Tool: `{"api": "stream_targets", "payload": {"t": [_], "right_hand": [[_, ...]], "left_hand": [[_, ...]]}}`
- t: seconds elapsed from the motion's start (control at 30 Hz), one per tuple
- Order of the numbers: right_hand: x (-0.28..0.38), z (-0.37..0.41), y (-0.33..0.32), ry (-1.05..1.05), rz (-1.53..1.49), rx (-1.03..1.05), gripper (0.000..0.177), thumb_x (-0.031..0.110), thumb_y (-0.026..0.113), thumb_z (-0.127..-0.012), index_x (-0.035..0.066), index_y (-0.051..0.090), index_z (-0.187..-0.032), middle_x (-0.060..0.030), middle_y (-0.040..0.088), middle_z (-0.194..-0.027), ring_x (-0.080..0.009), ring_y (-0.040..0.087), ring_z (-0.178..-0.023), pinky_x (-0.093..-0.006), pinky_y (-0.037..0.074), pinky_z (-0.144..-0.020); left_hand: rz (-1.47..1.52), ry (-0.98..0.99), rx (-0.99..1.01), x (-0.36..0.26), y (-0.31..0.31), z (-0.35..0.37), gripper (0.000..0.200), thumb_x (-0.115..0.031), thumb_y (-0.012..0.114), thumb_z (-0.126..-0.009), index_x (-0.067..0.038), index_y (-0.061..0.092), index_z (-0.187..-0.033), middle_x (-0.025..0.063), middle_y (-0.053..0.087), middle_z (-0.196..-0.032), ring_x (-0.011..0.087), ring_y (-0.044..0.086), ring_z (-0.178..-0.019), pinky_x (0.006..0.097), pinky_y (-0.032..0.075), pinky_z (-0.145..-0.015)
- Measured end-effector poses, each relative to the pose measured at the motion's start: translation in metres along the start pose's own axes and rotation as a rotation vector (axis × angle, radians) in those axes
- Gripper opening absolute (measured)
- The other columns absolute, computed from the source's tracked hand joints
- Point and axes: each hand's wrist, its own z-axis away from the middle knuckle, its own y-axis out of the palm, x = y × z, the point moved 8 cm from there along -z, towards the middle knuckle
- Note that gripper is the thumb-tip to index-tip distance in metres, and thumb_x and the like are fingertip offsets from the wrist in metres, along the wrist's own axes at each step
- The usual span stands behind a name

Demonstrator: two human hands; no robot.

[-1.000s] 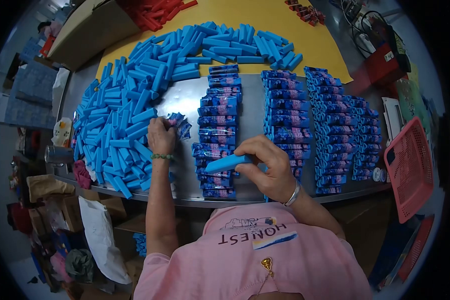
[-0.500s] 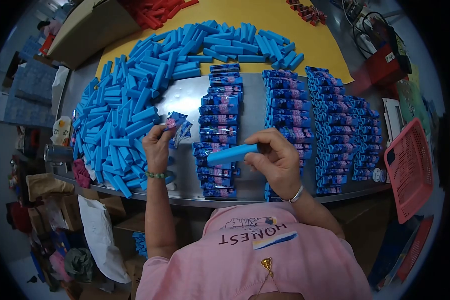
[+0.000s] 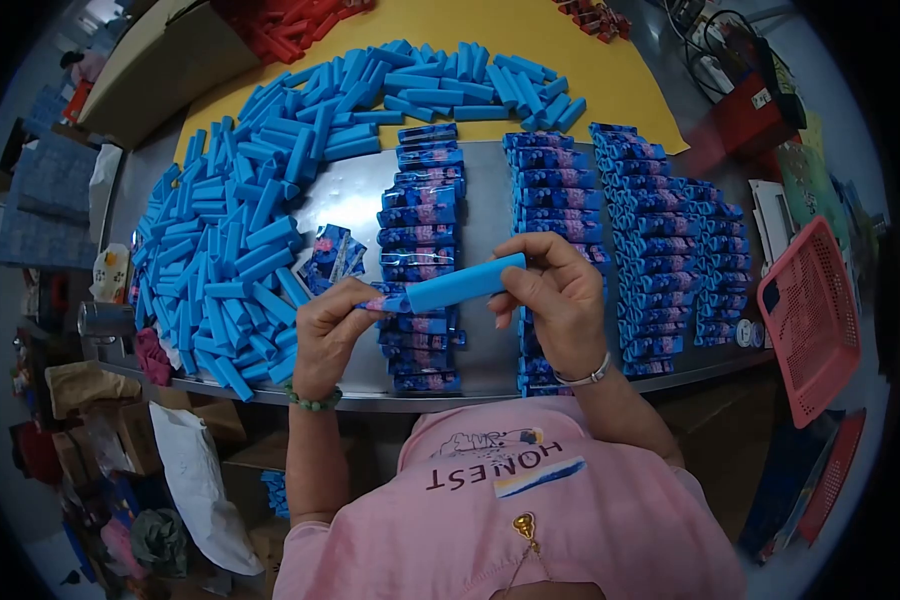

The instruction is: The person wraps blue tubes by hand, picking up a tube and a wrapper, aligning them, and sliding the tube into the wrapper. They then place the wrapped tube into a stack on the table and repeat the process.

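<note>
My left hand (image 3: pixel 332 337) pinches a small printed blue-and-pink wrapper (image 3: pixel 384 302) between thumb and fingers. In my right hand (image 3: pixel 562 310) is a smooth blue stick (image 3: pixel 464 284), gripped near its right end. The stick's left end meets the wrapper, above a column of wrapped sticks (image 3: pixel 417 214). A few flat loose wrappers (image 3: pixel 330 258) lie on the metal table just beyond my left hand. To the left spreads a large heap of bare blue sticks (image 3: pixel 230 225).
More columns of wrapped sticks (image 3: pixel 650 235) stand at the right. A pink basket (image 3: pixel 812 325) leans at the table's right edge. Red sticks (image 3: pixel 290 30) and a cardboard box (image 3: pixel 165 70) are at the back on a yellow sheet (image 3: pixel 630 90).
My left hand has moved toward me and right, from the loose wrappers, bringing one wrapper to the blue stick. My right hand has raised the stick slightly, away from me.
</note>
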Motion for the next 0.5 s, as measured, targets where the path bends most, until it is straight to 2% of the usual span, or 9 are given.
{"api": "stream_targets", "payload": {"t": [0.5], "right_hand": [[0.0036, -0.0028, -0.0051, -0.026, 0.073, 0.005, 0.02, 0.006, 0.059, -0.084, -0.003, 0.056, -0.102, -0.0103, 0.062, -0.079, -0.0139, 0.064, -0.063, -0.0223, 0.053, -0.05]], "left_hand": [[0.081, -0.108, 0.051, 0.0081, 0.0074, 0.0027, 0.012, -0.008, 0.063, -0.083, 0.003, 0.067, -0.081, 0.0055, 0.06, -0.074, 0.0105, 0.051, -0.067, 0.023, 0.041, -0.06]]}}
